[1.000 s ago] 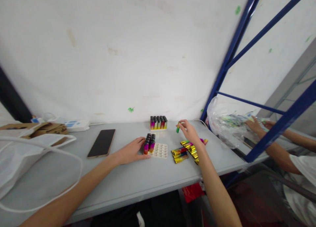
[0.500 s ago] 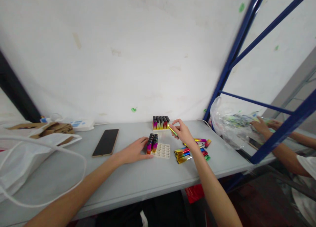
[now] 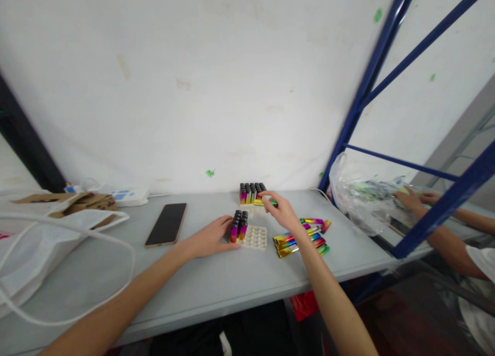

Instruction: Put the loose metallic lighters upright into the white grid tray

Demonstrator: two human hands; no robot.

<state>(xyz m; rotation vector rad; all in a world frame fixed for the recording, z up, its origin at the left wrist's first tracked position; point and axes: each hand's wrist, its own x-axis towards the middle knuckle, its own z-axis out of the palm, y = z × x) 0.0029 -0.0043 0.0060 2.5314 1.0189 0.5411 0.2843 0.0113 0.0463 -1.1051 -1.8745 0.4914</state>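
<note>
My left hand [image 3: 207, 238] rests flat on the grey table [image 3: 201, 284], fingers spread, touching the left side of a white tray [image 3: 255, 237] that holds several rainbow-coloured lighters [image 3: 238, 226] upright. My right hand [image 3: 281, 210] is pinched on one green-yellow lighter [image 3: 266, 203], held sideways just above the tray's far edge. A pile of loose rainbow lighters [image 3: 299, 237] lies to the right of the tray. A second full tray of lighters [image 3: 251, 193] stands behind, near the wall.
A black phone [image 3: 167, 223] lies left of the tray. A white bag [image 3: 46, 247], cardboard [image 3: 65, 204] and a power strip [image 3: 127, 195] sit at the far left. A blue frame [image 3: 359, 98] stands right, beyond it a plastic bag [image 3: 359, 196] and another person's hands [image 3: 410, 198].
My right hand has carried the lighter leftward and down toward the tray, tilting it from upright to sideways. My left hand has stayed put.
</note>
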